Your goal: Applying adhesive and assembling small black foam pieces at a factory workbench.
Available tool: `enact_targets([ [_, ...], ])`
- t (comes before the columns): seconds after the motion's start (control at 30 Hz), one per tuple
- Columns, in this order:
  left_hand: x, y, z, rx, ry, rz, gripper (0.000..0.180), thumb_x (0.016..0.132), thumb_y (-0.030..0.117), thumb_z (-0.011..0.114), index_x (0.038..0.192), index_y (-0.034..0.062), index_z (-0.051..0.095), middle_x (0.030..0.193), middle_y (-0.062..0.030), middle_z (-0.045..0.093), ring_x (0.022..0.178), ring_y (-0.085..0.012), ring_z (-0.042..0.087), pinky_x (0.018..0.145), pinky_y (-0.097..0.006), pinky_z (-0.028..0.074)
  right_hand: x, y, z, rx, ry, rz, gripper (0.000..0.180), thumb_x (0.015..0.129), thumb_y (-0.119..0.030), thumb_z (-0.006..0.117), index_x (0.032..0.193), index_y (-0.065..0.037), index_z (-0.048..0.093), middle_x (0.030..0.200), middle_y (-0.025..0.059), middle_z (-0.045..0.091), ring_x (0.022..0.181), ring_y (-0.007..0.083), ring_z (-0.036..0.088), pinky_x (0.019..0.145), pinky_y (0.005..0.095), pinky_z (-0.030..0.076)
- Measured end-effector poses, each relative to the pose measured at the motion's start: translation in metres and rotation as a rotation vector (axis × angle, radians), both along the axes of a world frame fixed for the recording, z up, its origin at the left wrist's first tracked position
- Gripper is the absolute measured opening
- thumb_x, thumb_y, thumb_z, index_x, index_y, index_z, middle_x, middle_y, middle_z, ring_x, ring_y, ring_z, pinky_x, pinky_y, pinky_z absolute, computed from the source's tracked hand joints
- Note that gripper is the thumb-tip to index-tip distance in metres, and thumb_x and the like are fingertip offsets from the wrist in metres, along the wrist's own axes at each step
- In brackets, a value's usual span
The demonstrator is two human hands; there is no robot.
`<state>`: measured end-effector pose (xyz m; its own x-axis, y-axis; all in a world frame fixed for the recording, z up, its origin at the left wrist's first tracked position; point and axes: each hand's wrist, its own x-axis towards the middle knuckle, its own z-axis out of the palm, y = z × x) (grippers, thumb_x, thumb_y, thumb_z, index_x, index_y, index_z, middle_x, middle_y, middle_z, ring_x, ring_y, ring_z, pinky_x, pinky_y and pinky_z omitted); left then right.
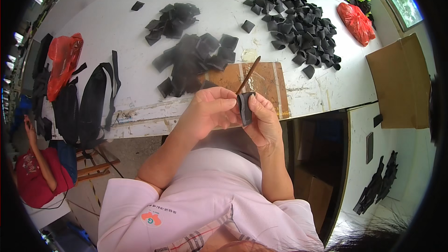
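In front of my chest, at the table's near edge, my right hand (265,119) is closed on a small black fabric piece (244,108), folded or curved, with a grey strip along it. My left hand (213,109) is at its left side, thumb and forefinger pinched together at its upper edge. A thin brown stick (248,74) slants up from beside my left fingertips; I cannot tell whether they grip it or it lies on the board. Beneath lies a worn brown board (270,81). Beyond my left hand is a heap of flat black pieces (191,60).
Folded black pieces (298,23) lie in a large pile at the far right. A red plastic bag (355,23) and a cardboard box (401,84) are on the right. At left are another red bag (65,60) and black straps (95,98). A person in red (39,177) sits further left.
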<state>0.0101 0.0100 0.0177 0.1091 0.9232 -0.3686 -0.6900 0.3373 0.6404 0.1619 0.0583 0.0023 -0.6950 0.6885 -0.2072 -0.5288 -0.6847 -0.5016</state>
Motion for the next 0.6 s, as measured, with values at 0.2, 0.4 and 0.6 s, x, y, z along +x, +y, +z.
enact_targets([
  [0.2, 0.000, 0.000, 0.002, 0.023, 0.051, 0.013, 0.006, 0.078, 0.002, 0.057, 0.084, -0.0002, 0.058, 0.067, -0.0073, 0.060, 0.053, -0.0132, 0.058, 0.040, -0.022, 0.044, 0.000, 0.001, 0.001, 0.017, -0.061, 0.029, 0.018, 0.085, -0.017, 0.055, 0.088, 0.000, 0.056, 0.079, 0.0081, 0.061, 0.068, 0.0130, 0.059, 0.063, 0.0249, 0.049],
  [0.4, 0.011, 0.005, -0.002, 0.079, 0.640, 0.132, 0.004, 0.078, 0.001, 0.058, 0.082, -0.0008, 0.058, 0.065, -0.0037, 0.058, 0.051, -0.0069, 0.053, 0.042, -0.019, 0.043, -0.011, -0.004, 0.001, 1.279, -1.287, -0.702, 0.015, 0.077, -0.010, 0.063, 0.087, 0.001, 0.057, 0.076, 0.0077, 0.057, 0.062, 0.0146, 0.055, 0.052, 0.0251, 0.044],
  [0.6, 0.033, 0.001, -0.012, 0.408, 1.392, 0.438, 0.005, 0.075, 0.001, 0.059, 0.080, 0.0002, 0.057, 0.067, -0.0026, 0.060, 0.062, -0.0070, 0.057, 0.052, -0.024, 0.045, -0.013, -0.007, 0.005, 1.392, -1.088, -0.562, 0.012, 0.070, -0.002, 0.062, 0.082, -0.002, 0.057, 0.073, 0.0089, 0.050, 0.064, 0.0247, 0.052, 0.053, 0.0328, 0.042],
])
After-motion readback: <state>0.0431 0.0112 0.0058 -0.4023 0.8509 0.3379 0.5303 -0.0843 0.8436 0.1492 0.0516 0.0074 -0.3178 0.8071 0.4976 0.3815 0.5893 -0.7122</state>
